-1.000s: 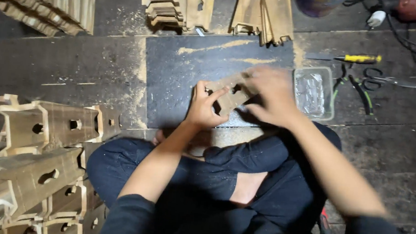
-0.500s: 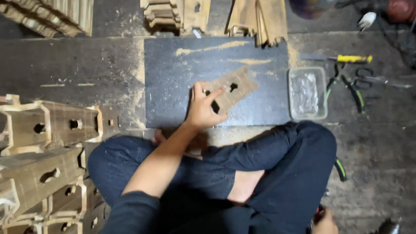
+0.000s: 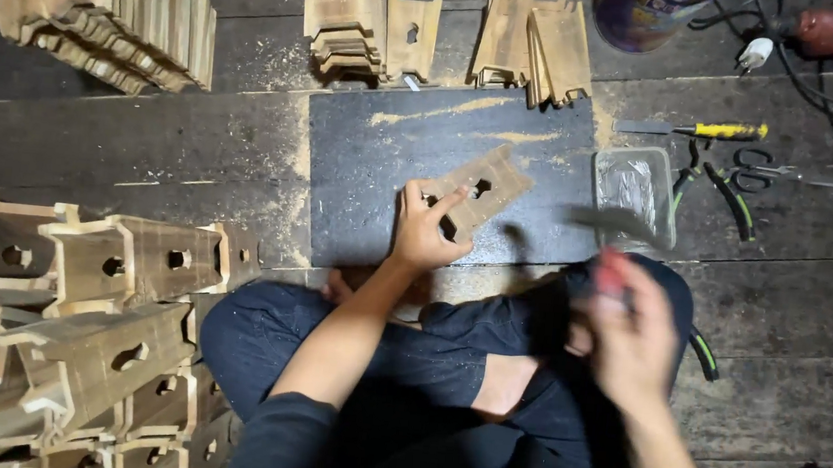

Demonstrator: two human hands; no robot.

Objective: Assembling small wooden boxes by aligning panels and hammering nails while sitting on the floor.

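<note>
The slotted wooden piece (image 3: 475, 191) lies near the dark work mat's (image 3: 360, 189) middle, pinned by the left hand (image 3: 424, 230), while the right hand (image 3: 628, 338) (blurred) clasps a hammer-like tool (image 3: 618, 227), so striking seems underway, needing steady aim.

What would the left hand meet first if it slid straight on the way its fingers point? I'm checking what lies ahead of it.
The left hand already rests on the wooden block. Pointing up and right, it would run along that block first; beyond it lies only the dark mat, as far as visible.
</note>
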